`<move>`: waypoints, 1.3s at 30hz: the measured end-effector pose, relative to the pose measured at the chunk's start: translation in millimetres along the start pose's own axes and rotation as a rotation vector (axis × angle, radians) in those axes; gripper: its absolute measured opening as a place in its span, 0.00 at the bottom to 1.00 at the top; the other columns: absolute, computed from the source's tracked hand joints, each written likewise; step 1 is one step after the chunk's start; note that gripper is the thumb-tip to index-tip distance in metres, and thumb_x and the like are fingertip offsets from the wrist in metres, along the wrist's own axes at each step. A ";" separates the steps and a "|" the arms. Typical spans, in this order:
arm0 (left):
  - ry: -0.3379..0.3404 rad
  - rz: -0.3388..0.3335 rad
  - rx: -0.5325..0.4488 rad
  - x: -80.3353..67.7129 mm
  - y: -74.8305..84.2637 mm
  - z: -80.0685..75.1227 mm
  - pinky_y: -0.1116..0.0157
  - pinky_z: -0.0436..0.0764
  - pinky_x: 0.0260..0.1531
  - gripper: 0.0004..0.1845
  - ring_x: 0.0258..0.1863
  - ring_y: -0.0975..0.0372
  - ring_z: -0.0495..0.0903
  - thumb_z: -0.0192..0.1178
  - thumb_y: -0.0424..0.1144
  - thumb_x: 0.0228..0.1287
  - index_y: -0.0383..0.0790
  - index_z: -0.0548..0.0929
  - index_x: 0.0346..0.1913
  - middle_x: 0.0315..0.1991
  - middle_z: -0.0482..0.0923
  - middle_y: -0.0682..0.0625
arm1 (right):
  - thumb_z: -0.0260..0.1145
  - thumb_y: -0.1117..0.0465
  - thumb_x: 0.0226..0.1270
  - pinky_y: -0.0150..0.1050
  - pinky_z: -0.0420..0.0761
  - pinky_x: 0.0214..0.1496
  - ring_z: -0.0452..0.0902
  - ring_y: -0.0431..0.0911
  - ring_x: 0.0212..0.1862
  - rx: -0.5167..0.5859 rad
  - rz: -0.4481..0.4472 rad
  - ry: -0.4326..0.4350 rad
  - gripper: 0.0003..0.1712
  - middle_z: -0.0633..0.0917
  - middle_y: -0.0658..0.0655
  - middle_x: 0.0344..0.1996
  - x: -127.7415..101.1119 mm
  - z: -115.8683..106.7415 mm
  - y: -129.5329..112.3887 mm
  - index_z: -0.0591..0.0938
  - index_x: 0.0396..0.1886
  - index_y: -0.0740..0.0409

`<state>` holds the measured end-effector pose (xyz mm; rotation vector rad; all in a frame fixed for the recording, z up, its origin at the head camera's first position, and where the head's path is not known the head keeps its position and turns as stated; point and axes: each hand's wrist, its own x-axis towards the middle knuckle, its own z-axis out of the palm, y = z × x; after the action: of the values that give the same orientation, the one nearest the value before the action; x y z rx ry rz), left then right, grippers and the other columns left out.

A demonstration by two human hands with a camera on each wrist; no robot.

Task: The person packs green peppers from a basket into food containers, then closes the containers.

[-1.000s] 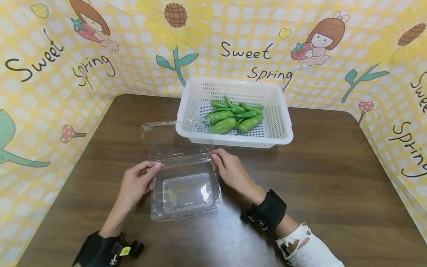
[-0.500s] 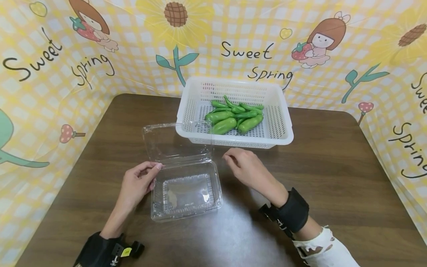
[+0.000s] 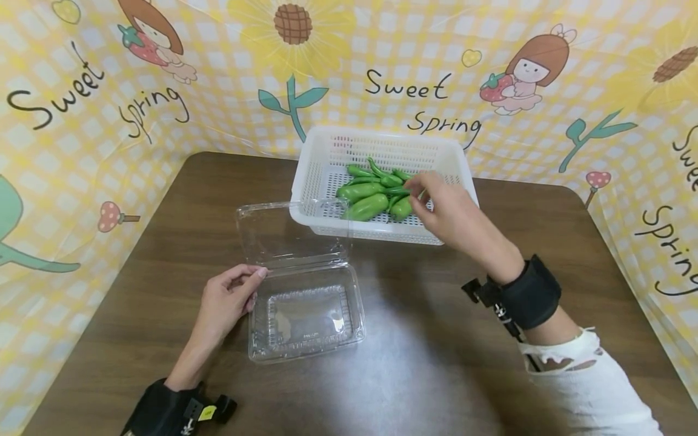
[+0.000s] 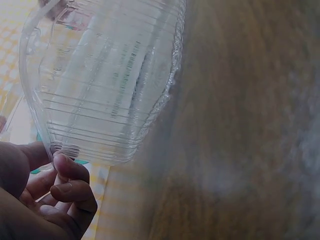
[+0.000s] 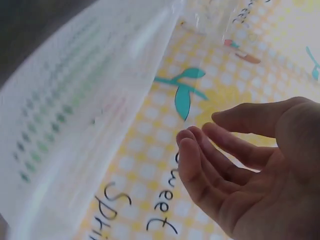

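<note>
A clear plastic clamshell box (image 3: 308, 315) lies on the table with its lid (image 3: 294, 236) raised at the back. My left hand (image 3: 226, 300) pinches the box's left rim near the hinge; in the left wrist view thumb and fingers (image 4: 75, 192) grip that thin edge. Behind stands a white perforated basket (image 3: 322, 221) holding several green peppers (image 3: 368, 207). My right hand (image 3: 447, 209) is over the basket's right front part, covering some peppers in the head view. Its fingers (image 5: 200, 175) are loosely bent, with a gap to the thumb and nothing between them.
The brown table (image 3: 163, 242) is backed by a yellow checked cloth (image 3: 218, 60) with printed drawings, rising at the back and both sides. The basket's side wall (image 5: 75, 115) fills the left of the right wrist view.
My right hand has let go of the box's right rim and moved right and away from me, over the basket. The left hand keeps its grip; the box has barely moved.
</note>
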<state>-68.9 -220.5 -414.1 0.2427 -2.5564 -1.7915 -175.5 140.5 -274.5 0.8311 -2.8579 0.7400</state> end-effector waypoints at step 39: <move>0.012 0.050 0.057 0.3 -1.3 0.6 0.67 0.70 0.11 0.16 0.14 0.61 0.72 0.61 0.51 0.69 0.41 0.86 0.45 0.19 0.74 0.52 | 0.67 0.58 0.67 0.53 0.76 0.63 0.72 0.59 0.60 -0.465 0.076 -0.578 0.34 0.72 0.64 0.62 123.4 14.6 78.7 0.64 0.69 0.58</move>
<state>-69.2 -220.5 -415.5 0.1879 -2.5833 -1.6978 -320.7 131.7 -296.4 0.9841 -3.3457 -0.2196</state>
